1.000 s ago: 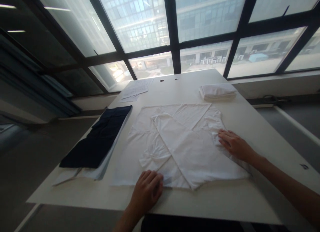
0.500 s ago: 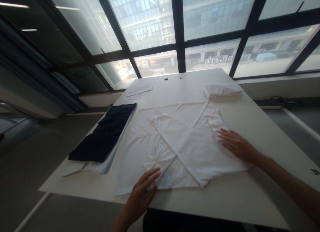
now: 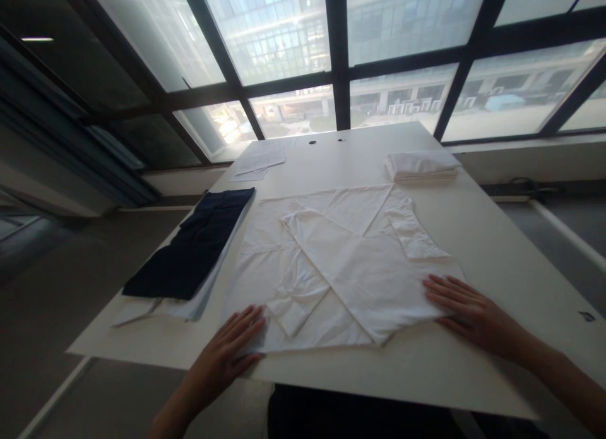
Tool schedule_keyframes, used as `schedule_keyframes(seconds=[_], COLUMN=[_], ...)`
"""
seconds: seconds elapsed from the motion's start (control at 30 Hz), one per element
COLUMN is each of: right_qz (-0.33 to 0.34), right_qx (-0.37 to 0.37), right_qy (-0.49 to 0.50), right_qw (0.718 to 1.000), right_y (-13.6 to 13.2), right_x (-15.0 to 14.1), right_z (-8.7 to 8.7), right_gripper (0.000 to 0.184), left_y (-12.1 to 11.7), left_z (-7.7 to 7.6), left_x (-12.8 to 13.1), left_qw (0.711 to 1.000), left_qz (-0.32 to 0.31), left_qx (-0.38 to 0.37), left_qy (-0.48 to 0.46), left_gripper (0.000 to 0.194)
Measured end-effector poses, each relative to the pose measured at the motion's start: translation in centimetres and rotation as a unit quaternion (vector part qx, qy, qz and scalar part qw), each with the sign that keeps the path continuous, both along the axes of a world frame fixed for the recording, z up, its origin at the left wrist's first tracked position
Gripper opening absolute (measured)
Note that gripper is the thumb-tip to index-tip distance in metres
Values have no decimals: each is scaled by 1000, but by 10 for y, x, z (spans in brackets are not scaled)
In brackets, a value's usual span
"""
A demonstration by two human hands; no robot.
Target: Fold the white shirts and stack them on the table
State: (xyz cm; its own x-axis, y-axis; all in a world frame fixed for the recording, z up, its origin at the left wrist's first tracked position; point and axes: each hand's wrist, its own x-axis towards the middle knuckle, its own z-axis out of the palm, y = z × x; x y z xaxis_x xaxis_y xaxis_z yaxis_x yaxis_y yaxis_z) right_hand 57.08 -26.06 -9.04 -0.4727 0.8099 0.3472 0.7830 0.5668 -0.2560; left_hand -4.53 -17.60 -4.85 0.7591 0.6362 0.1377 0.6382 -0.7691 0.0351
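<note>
A white garment, wrap-fronted with crossed panels, lies spread on the white table. Its sleeves are folded inward over the body. My left hand rests on the garment's near left corner, fingers stretched out. On the near right part of the cloth lies my right hand, flat with its fingers extended. Neither hand grips the fabric.
A dark navy folded cloth lies over white sheets at the table's left. Folded white cloth is stacked at the far right. Papers lie at the far left, near the window.
My left hand has moved left to the garment's near corner. My right hand has slid nearer to me, off the right sleeve, which now shows fully. The view has tilted slightly.
</note>
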Motion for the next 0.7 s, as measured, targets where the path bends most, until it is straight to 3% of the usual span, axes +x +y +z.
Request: schedule_keyframes(seconds=[0.23,0.4,0.53,0.7], right_qz=[2,-13,-69,-150], right_qx=[43,63,67,21], right_qy=[14,57,119,198], right_qw=[999,996,988,968], right_y=[-2,3,13,39], right_x=[7,8,8,4], right_z=[0,5,15,45], right_gripper=[55,32,22,20], left_y=[-6,5,18,41], left_z=[14,11,22,49], left_x=[-28,-35,-32,-24], left_qw=[998,987,968,942], left_qz=[3,20,80,178], left_qx=[-17,-7,-46,-50], left_qy=[-57,-158,-234,-281], left_gripper=[51,26,23,31])
